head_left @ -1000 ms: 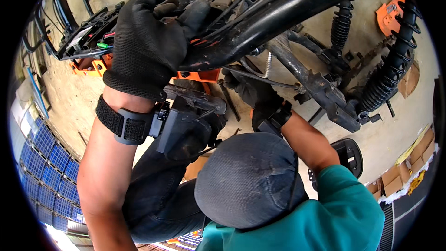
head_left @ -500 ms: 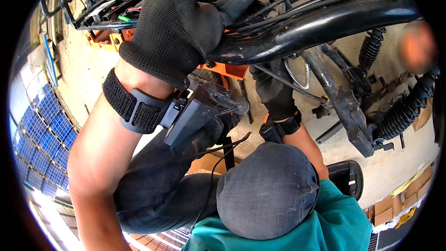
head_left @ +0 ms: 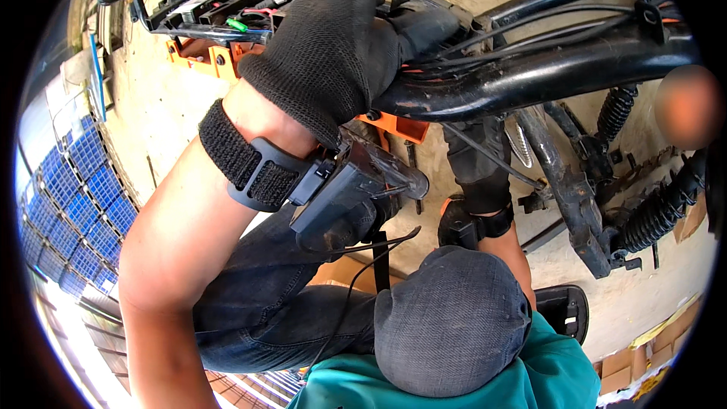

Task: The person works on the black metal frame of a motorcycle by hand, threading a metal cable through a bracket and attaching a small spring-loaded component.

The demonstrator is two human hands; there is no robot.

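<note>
My left hand (head_left: 333,45), in a black knit glove, has curled fingers over parts of a black tubular frame (head_left: 545,79), beside several cables (head_left: 568,26). Exactly what it grips is hidden. My gloved right hand (head_left: 477,155) reaches up under the thick tube, behind a thin diagonal cable (head_left: 511,167); its fingers are hidden. A silver braided hose (head_left: 521,144) is just right of that hand, and an orange bracket (head_left: 409,127) sits left of it. Below my left hand is a dark metal part (head_left: 394,174).
Coil-spring shocks (head_left: 659,208) and a rusty arm (head_left: 568,204) stand at the right. A rack with wiring (head_left: 212,11) is at upper left. Blue gridded panels (head_left: 72,204) line the left, cardboard (head_left: 625,367) the lower right, a black plastic piece (head_left: 568,310) beside my knee.
My left hand and forearm have shifted up and right in the view. My right hand has moved farther up under the tube, its fingers now hidden. The frame appears farther right.
</note>
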